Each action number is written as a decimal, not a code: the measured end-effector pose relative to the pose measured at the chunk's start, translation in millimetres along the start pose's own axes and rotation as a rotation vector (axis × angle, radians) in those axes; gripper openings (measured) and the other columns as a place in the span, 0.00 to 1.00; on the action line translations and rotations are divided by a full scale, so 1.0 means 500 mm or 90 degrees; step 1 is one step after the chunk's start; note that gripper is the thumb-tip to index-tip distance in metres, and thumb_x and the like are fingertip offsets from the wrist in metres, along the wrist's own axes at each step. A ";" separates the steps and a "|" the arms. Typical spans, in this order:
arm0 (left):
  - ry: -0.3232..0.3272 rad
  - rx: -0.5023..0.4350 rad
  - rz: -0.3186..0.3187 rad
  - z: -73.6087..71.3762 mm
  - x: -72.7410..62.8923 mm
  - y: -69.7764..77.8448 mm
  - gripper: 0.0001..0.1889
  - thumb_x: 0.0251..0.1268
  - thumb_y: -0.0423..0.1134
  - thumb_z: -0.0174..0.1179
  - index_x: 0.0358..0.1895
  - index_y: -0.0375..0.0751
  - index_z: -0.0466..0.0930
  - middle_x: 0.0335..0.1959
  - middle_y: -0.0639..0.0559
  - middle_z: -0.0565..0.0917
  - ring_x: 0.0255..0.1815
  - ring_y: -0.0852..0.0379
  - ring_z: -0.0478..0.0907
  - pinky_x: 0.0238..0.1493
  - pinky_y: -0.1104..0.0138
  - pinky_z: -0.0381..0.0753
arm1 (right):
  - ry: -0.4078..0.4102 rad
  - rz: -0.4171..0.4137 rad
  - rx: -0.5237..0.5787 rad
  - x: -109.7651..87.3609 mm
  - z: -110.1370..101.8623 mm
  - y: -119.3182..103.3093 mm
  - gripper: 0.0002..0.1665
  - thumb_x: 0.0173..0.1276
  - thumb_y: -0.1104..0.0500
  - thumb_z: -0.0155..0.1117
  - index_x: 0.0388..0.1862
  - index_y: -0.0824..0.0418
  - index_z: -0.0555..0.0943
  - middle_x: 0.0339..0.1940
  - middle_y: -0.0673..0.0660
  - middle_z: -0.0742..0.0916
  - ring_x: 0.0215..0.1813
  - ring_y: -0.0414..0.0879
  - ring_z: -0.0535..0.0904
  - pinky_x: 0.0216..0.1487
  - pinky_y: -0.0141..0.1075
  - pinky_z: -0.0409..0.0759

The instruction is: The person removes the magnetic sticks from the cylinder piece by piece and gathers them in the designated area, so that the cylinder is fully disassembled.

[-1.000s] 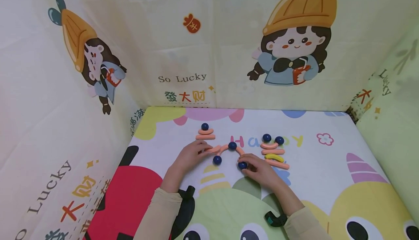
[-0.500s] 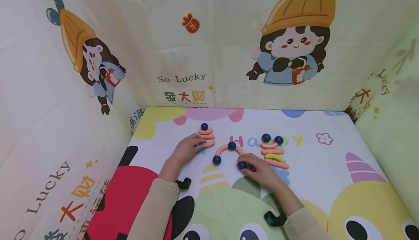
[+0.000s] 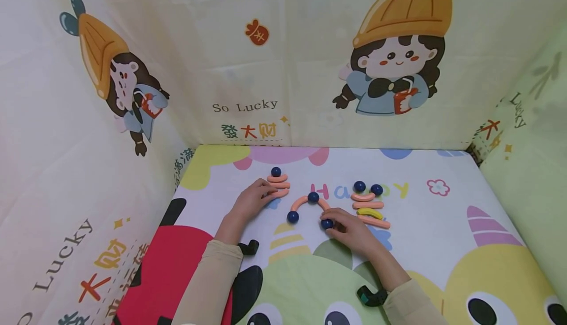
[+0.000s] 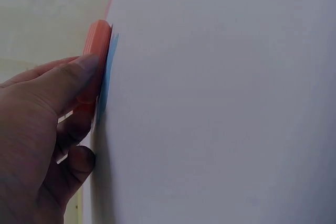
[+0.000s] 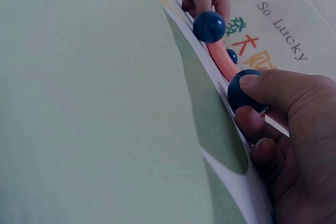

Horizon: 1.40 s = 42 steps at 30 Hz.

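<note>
My left hand [image 3: 250, 200] pinches a short curved pink stick [image 4: 97, 38] between thumb and fingers, just below a straight pink stick [image 3: 279, 185]. Beyond that lie another curved pink stick [image 3: 277, 178] and a dark blue ball [image 3: 276, 171]. With thumb and fingertips, my right hand [image 3: 352, 230] holds a dark blue ball [image 5: 247, 92] at the right foot of an arch. That arch has two curved pink sticks [image 3: 299, 202], a blue ball [image 3: 313, 197] at its top and another blue ball [image 3: 292, 217] at its left foot.
Right of the arch stands a group: two blue balls [image 3: 359, 186], several pink sticks [image 3: 368, 205] and a yellow curved piece [image 3: 369, 213]. A printed cloth covers the table [image 3: 443, 231]. Patterned fabric walls [image 3: 305, 79] enclose the back and sides. Black mounts [image 3: 371, 296] sit at both wrists.
My left hand has carried the curved pink stick leftward, from beside the arch to below the left stack, with a slight shift since half a second ago. The right hand stays at its ball.
</note>
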<state>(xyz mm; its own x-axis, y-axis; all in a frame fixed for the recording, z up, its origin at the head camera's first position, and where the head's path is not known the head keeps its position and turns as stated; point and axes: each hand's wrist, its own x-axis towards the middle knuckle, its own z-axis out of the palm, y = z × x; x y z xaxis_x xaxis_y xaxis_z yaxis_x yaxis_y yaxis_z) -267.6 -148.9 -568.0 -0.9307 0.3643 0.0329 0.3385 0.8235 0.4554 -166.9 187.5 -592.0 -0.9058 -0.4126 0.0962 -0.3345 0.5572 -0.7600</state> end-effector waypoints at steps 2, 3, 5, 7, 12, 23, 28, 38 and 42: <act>0.006 0.002 -0.006 0.001 0.001 -0.003 0.16 0.69 0.52 0.60 0.57 0.61 0.83 0.47 0.57 0.74 0.45 0.58 0.76 0.50 0.62 0.77 | -0.002 0.003 0.002 0.000 0.001 0.001 0.21 0.71 0.47 0.63 0.62 0.37 0.77 0.62 0.36 0.77 0.45 0.37 0.75 0.47 0.31 0.77; 0.006 0.005 -0.009 0.002 0.002 -0.004 0.16 0.69 0.52 0.60 0.58 0.61 0.83 0.46 0.57 0.73 0.44 0.58 0.75 0.48 0.64 0.77 | -0.002 0.003 0.002 0.000 0.001 0.002 0.21 0.71 0.47 0.63 0.62 0.36 0.77 0.62 0.36 0.77 0.45 0.37 0.75 0.47 0.31 0.77; 0.005 0.011 -0.012 0.003 0.004 -0.006 0.17 0.69 0.52 0.60 0.59 0.62 0.82 0.45 0.57 0.73 0.41 0.58 0.74 0.45 0.65 0.75 | -0.001 0.001 0.003 0.000 0.002 0.003 0.21 0.71 0.47 0.63 0.62 0.37 0.77 0.62 0.36 0.77 0.45 0.37 0.75 0.47 0.31 0.77; 0.005 0.018 -0.014 0.004 0.006 -0.007 0.17 0.70 0.53 0.59 0.59 0.61 0.82 0.44 0.56 0.72 0.40 0.58 0.73 0.43 0.66 0.74 | 0.000 -0.003 0.003 0.000 0.002 0.003 0.21 0.71 0.48 0.64 0.62 0.38 0.77 0.63 0.36 0.77 0.45 0.37 0.75 0.47 0.31 0.77; 0.015 0.002 -0.025 0.000 0.003 0.001 0.17 0.69 0.53 0.60 0.59 0.59 0.82 0.45 0.58 0.72 0.41 0.57 0.74 0.44 0.64 0.75 | 0.002 -0.006 -0.002 0.001 0.001 0.003 0.21 0.71 0.48 0.63 0.62 0.39 0.77 0.62 0.36 0.77 0.45 0.37 0.75 0.47 0.31 0.77; -0.034 -0.045 0.095 0.010 -0.031 0.050 0.18 0.66 0.55 0.62 0.56 0.58 0.83 0.51 0.60 0.78 0.45 0.64 0.74 0.54 0.63 0.78 | 0.005 -0.004 -0.002 0.000 0.000 0.002 0.21 0.71 0.46 0.63 0.62 0.37 0.77 0.62 0.36 0.77 0.46 0.36 0.75 0.48 0.32 0.77; -0.099 -0.065 0.145 0.025 -0.055 0.083 0.25 0.62 0.58 0.65 0.62 0.58 0.79 0.54 0.61 0.74 0.49 0.63 0.73 0.55 0.63 0.78 | 0.008 -0.009 -0.002 0.001 0.001 0.001 0.21 0.71 0.48 0.63 0.62 0.38 0.78 0.63 0.35 0.77 0.48 0.36 0.75 0.50 0.33 0.77; -0.088 -0.039 0.180 0.061 -0.075 0.102 0.22 0.69 0.46 0.62 0.65 0.57 0.77 0.61 0.59 0.73 0.62 0.59 0.70 0.63 0.61 0.75 | 0.013 -0.014 0.004 0.002 0.003 0.003 0.20 0.71 0.51 0.64 0.61 0.39 0.78 0.63 0.35 0.77 0.47 0.36 0.75 0.49 0.33 0.78; -0.079 -0.042 0.180 0.065 -0.079 0.108 0.20 0.70 0.43 0.60 0.65 0.55 0.77 0.62 0.57 0.74 0.64 0.57 0.70 0.66 0.59 0.73 | 0.013 -0.016 0.004 0.001 0.002 0.005 0.20 0.71 0.50 0.64 0.61 0.39 0.79 0.62 0.35 0.77 0.46 0.36 0.75 0.49 0.32 0.78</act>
<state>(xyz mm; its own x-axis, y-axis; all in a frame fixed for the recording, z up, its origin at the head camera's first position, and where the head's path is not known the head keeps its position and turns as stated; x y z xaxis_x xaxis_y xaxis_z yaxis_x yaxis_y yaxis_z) -208.0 -104.8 -573.9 -0.7755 0.6285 0.0595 0.5678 0.6533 0.5008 -168.0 187.7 -594.3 -0.9025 -0.4113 0.1282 -0.3553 0.5422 -0.7615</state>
